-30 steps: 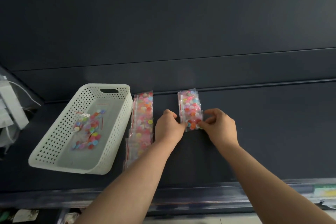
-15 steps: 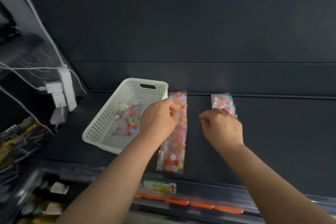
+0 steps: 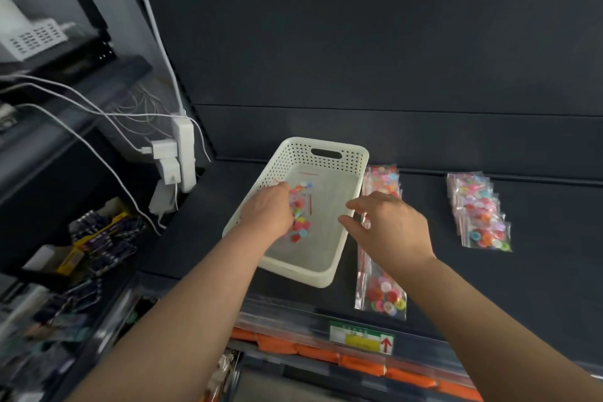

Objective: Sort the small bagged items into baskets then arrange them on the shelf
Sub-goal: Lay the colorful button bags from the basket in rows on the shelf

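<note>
Head view. White perforated basket (image 3: 326, 147) on the dark shelf (image 3: 489, 287), towards its left end. Left hand (image 3: 267, 209) inside the basket, fingers curled onto a bag of buttons (image 3: 299, 228). Right hand (image 3: 391, 227) above the basket's right rim, fingers spread, holding nothing. Row of button bags (image 3: 381, 297) just beside the basket, reaching the front edge. Stack of button bags (image 3: 479, 215) further right, well apart.
</note>
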### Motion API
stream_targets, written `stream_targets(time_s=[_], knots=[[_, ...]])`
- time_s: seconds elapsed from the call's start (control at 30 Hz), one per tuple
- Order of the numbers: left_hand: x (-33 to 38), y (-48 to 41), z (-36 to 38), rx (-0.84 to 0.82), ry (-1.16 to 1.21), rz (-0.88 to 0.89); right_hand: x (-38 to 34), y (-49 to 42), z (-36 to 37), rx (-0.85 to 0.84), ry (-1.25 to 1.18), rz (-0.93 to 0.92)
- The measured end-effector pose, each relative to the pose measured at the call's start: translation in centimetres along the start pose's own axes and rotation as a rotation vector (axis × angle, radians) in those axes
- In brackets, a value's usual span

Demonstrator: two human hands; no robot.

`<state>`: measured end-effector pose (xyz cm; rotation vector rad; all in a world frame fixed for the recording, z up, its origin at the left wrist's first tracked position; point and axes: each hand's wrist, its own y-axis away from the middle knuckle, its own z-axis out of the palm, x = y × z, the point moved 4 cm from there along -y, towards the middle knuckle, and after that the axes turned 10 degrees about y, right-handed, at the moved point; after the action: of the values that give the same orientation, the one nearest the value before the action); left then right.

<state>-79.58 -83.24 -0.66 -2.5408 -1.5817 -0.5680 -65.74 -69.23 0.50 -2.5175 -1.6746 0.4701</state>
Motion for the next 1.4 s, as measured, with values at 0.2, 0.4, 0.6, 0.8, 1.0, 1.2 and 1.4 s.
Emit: stream_targets(time_s=[0.2,0.4,0.6,0.8,1.0,1.2,1.4], knots=[[0.5,-1.1,0.7,-0.063,-0.124,-0.051,-0.2,0.1,-0.1,-0.028,-0.006,0.060],[0.3,-0.5,-0.6,0.040,-0.063,-0.022,-0.2,0.3,-0.3,-0.075,-0.068,0.095],[4.7,2.2,-3.8,0.166,0.362,0.204,1.0,0.7,-1.3,-0.006,-0.339,0.106],[12.4,5.2,-1.7,0.020,0.357,0.460,4.9,1.9,-3.0,-0.052,-0.777,0.274],[14.9,5.5,3.7,-0.304,0.816,0.170,10.6,5.0,-2.9,-0.106,-1.069,0.526],[16.9,6.3,6.8,-0.305,1.029,0.025,14.4,7.6,-3.3,-0.122,-1.061,0.599],[18.5,6.8,8.9,-0.385,0.903,0.052,16.5,8.2,-3.9,-0.149,-1.060,0.683]])
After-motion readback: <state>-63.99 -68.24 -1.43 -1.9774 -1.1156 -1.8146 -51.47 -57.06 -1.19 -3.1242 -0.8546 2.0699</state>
